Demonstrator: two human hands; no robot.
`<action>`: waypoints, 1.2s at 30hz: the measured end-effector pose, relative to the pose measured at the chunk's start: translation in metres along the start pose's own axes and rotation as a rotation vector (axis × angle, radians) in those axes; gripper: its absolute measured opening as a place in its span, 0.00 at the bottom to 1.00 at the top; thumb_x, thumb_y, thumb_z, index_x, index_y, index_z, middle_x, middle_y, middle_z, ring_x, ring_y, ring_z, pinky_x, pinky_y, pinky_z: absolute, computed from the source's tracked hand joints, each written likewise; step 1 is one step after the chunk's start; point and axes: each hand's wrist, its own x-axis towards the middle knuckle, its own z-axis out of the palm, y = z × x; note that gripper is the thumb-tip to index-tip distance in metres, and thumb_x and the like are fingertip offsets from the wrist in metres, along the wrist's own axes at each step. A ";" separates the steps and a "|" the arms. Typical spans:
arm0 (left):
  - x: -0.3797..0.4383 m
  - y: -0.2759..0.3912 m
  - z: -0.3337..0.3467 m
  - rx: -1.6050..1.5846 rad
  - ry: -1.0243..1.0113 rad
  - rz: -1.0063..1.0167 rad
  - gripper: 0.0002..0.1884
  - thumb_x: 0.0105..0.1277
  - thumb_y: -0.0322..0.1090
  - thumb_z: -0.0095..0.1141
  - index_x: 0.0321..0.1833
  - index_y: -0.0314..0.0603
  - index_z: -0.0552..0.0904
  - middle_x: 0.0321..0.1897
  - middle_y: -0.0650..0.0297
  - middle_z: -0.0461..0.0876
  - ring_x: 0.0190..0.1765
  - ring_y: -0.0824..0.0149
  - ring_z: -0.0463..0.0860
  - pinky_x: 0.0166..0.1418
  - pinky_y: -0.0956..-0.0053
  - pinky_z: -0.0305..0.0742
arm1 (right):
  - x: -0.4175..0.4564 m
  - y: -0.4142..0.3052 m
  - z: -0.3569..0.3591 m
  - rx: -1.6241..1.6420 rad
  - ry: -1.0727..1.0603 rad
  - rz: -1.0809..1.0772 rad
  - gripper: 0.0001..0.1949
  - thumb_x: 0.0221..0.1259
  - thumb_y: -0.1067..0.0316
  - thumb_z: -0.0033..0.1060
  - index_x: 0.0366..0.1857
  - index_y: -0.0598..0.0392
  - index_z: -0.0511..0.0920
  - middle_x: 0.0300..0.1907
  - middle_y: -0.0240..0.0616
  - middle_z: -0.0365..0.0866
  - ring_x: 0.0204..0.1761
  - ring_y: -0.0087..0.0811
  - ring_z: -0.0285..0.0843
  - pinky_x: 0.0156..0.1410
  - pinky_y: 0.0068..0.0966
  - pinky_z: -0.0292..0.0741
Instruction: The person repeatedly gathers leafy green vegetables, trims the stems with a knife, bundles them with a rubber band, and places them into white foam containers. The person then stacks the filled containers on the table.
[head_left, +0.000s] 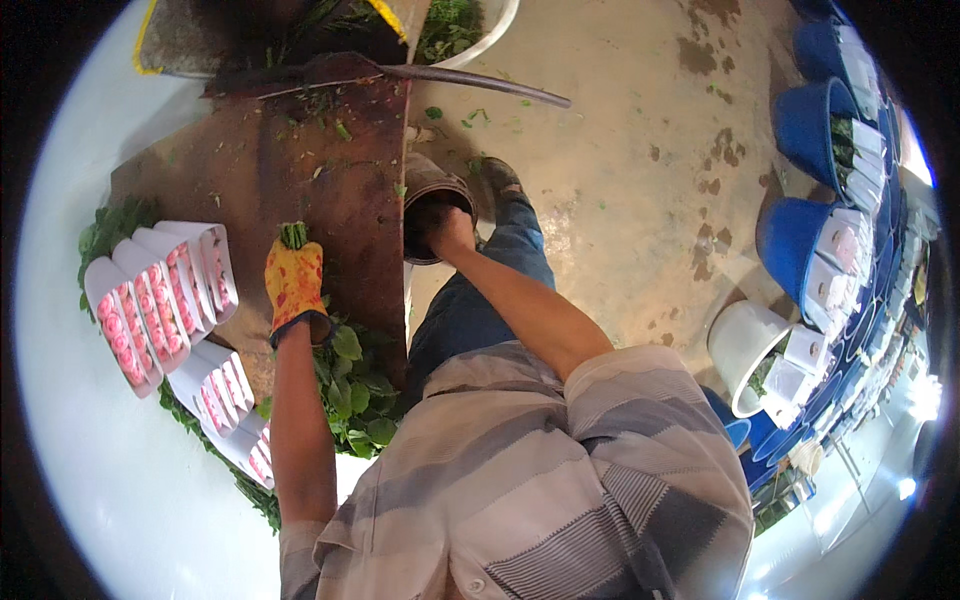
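My left hand (295, 281), in a yellow and orange glove with a blue cuff, is closed around a bundle of green stems (293, 235) above the brown worktable (337, 202). The cut stem ends stick out past the fist, and leafy foliage (352, 382) hangs on the near side, by my forearm. My bare right hand (453, 231) reaches into a dark round container (450, 187) beside the table's right edge. Its fingers are hidden inside, so what they touch does not show.
Wrapped bouquets with rose-printed sleeves (161, 300) lie at the table's left. A dark bar (480, 81) juts from the table's far end, near a white tub of greenery (491, 37). Blue buckets (787, 244) and a white bucket (739, 349) with wrapped bunches line the right.
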 end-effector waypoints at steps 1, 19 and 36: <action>0.000 0.001 -0.001 0.019 -0.027 -0.021 0.19 0.66 0.45 0.55 0.47 0.35 0.84 0.46 0.44 0.86 0.53 0.39 0.83 0.55 0.50 0.77 | 0.005 0.008 0.005 0.119 -0.042 0.129 0.10 0.62 0.68 0.67 0.44 0.58 0.90 0.40 0.51 0.90 0.41 0.48 0.91 0.46 0.41 0.86; 0.003 0.012 -0.001 0.033 0.015 -0.009 0.19 0.64 0.44 0.54 0.47 0.34 0.84 0.45 0.41 0.87 0.51 0.37 0.84 0.54 0.49 0.79 | -0.013 -0.027 -0.057 0.793 -0.103 0.360 0.11 0.70 0.64 0.69 0.47 0.60 0.88 0.30 0.30 0.83 0.26 0.21 0.74 0.30 0.26 0.70; -0.098 0.065 -0.075 -0.208 0.190 0.108 0.16 0.64 0.44 0.62 0.48 0.41 0.82 0.40 0.47 0.87 0.46 0.42 0.86 0.47 0.53 0.80 | -0.096 -0.200 -0.148 1.000 -0.299 -0.444 0.10 0.76 0.64 0.62 0.46 0.61 0.78 0.36 0.32 0.82 0.36 0.21 0.79 0.43 0.25 0.78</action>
